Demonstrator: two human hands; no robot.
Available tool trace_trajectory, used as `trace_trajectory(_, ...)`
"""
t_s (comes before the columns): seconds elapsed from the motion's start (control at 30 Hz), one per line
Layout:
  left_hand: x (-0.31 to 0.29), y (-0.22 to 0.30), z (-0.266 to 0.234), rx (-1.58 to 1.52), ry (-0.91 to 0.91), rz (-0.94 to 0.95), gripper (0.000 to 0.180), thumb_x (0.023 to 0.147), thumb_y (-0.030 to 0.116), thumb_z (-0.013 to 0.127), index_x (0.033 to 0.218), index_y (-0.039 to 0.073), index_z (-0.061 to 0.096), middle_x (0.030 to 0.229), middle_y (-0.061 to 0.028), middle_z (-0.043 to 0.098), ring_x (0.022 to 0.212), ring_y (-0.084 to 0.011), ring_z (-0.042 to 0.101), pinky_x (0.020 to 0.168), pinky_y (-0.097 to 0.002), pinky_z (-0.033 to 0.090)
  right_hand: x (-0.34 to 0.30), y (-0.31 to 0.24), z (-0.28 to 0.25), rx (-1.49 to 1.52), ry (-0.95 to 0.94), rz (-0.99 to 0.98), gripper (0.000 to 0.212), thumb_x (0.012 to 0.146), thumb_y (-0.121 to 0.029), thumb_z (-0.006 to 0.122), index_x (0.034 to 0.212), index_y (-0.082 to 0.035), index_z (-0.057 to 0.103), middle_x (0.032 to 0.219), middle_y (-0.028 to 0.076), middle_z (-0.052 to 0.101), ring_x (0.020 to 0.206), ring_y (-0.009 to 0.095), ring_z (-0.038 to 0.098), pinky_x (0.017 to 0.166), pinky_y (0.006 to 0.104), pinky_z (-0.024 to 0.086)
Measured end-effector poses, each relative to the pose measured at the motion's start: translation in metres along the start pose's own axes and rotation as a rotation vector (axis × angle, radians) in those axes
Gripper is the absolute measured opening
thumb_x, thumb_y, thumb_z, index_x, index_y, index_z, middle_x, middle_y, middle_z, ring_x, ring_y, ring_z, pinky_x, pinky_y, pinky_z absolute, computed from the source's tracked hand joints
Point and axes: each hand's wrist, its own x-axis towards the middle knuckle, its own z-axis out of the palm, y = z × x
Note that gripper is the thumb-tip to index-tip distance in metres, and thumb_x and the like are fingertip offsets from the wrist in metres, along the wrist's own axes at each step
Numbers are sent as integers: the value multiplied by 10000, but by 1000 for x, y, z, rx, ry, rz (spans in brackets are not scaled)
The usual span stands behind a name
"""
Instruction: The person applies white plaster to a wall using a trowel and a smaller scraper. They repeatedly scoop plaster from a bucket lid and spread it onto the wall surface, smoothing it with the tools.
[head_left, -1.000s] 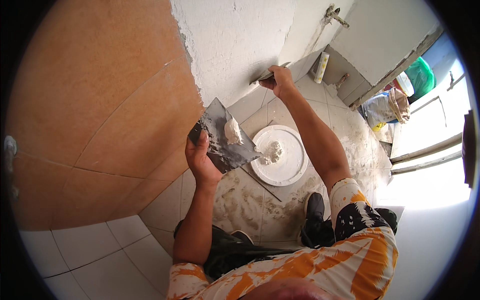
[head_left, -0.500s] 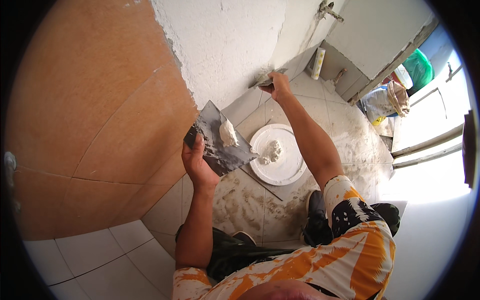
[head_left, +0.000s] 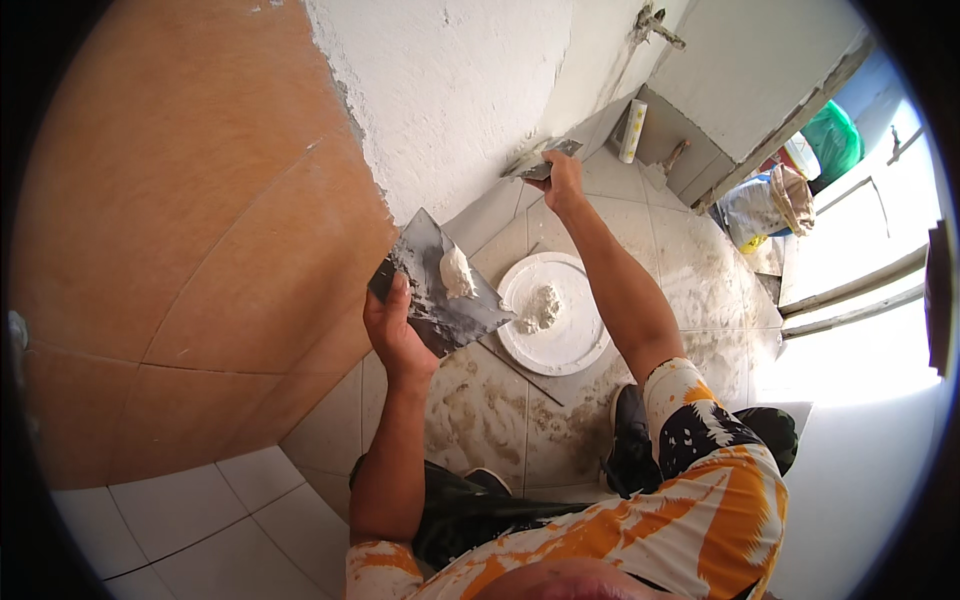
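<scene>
Our L hand (head_left: 402, 338) grips a grey plate (head_left: 428, 258) w/ paste (head_left: 457, 274), left of the white disc (head_left: 572, 345); R hand (head_left: 565, 183) grips a blade (head_left: 530, 162) beyond disc. Prob. stiff, light; hold edges.

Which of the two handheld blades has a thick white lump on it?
The broad blade in the left hand; the scraper blade in the right hand shows none.

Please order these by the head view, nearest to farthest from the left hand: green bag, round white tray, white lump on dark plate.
1. White lump, on the dark plate the left hand holds.
2. Round white tray, to the hand's right.
3. Green bag, far upper right.
</scene>
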Motion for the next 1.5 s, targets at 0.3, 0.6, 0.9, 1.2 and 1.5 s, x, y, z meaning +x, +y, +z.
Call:
trace_trajectory(0.3,-4,1,-3,7,31,10,328,957,136,581,1251,-8,556,1183,-64,609,1054,-142,562,937,-305,437,-37,-191,136,-373,-57,-323,290,844,-50,550,1031,170,532,897,225,636,759,329,691,605,404,649)
trace_trajectory(0.6,-1,2,4,8,65,15,378,945,139,561,1294,-2,538,1251,-89,587,1124,-187,564,983,-336,430,-79,-127,108,-888,251,-701,390,824,-31,492,1179,127,448,1015,318,581,866,439,647,726,496,547)
trace_trajectory(0.9,-8,6,-3,3,144,57,295,946,163,585,1193,2,590,1179,-77,613,1065,-172,572,954,-321,443,-121,-55,54,-450,-47,-334,300,777,6,464,1061,65,538,803,155,622,741,284,674,549,378,567)
trace_trajectory(1.2,-7,4,4,40,175,17,299,953,156,562,1209,2,582,1181,-83,613,1061,-184,586,929,-343,466,18,-14,-25,-58,105,216,226,842,-79,506,1015,66,526,926,205,608,711,322,664,588,422,606)
trace_trajectory(1.5,-2,4,-6,49,155,-24,375,951,144,524,1294,-8,526,1250,-97,584,1098,-225,581,939,-373,469,-3,-19,-23,-89,51,145,226,842,-89,510,1014,58,516,906,183,603,712,297,660,566,423,603)
